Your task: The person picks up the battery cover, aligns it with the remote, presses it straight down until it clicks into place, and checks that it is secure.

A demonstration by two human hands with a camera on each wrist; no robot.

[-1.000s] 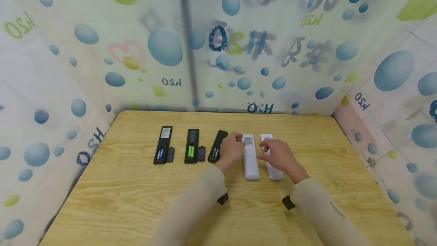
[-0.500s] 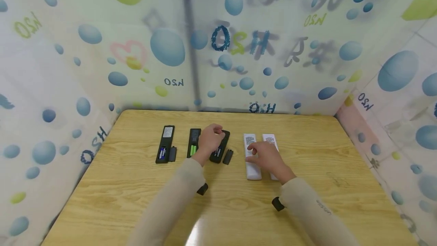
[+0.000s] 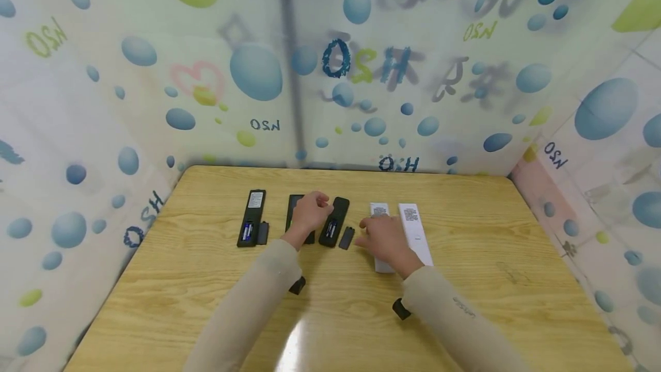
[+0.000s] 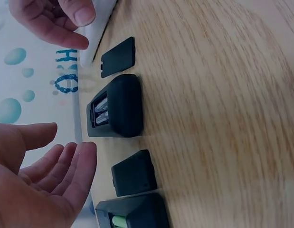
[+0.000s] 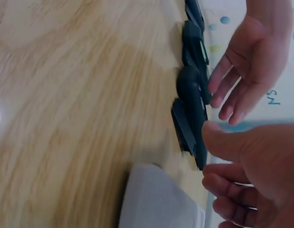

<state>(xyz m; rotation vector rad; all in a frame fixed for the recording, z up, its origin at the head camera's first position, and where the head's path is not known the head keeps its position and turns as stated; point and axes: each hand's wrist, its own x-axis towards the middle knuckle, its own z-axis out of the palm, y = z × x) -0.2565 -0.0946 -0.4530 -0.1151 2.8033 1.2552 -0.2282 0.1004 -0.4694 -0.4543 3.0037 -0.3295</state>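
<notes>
My left hand [image 3: 310, 214] is over the middle black remote control [image 3: 295, 200], hiding much of it. Its fingers are loosely bent around nothing in the left wrist view. Just right of it lies another black remote [image 3: 339, 209], back up, with silvery batteries showing in its uncovered compartment. That remote's battery cover [image 3: 347, 238] lies alongside. My right hand [image 3: 384, 240] hovers over the nearer white remote [image 3: 379, 208], covering its middle. In the right wrist view its thumb and fingers are apart, with nothing between them. A second white remote [image 3: 416, 234] lies to its right, back up.
At the left lies a black remote [image 3: 255, 205] with blue batteries and its loose cover [image 3: 263, 233]. In the left wrist view, the middle remote [image 4: 137, 207] shows a green battery, with a cover [image 4: 135, 173] beside it. A patterned wall [image 3: 206, 136] backs the wooden table [image 3: 206, 314].
My left hand has moved left, off the third black remote to the middle one, uncovering the third one's loose cover. My right hand has shifted left from the far white remote to the nearer one.
</notes>
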